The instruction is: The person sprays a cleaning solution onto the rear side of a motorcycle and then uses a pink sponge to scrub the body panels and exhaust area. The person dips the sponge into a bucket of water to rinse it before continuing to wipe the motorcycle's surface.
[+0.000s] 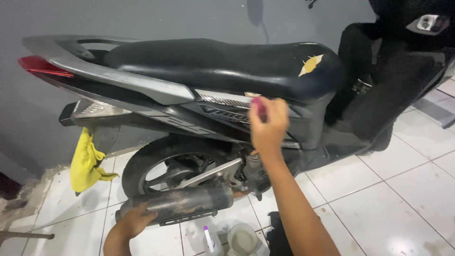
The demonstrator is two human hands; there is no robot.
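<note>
Up high, pink cloth [259, 106] bunched under right hand [268, 127] fingers, against scooter panel [222, 112].

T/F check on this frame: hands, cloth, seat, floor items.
1. The right hand holds a small pink thing against the scooter's side panel. True.
2. The left hand is on the seat. False: it rests on the exhaust.
3. A yellow cloth hangs near the rear. True.
4. The seat is intact. False: it has a torn patch showing yellow.
5. A small bottle stands on the tile floor. True.
</note>
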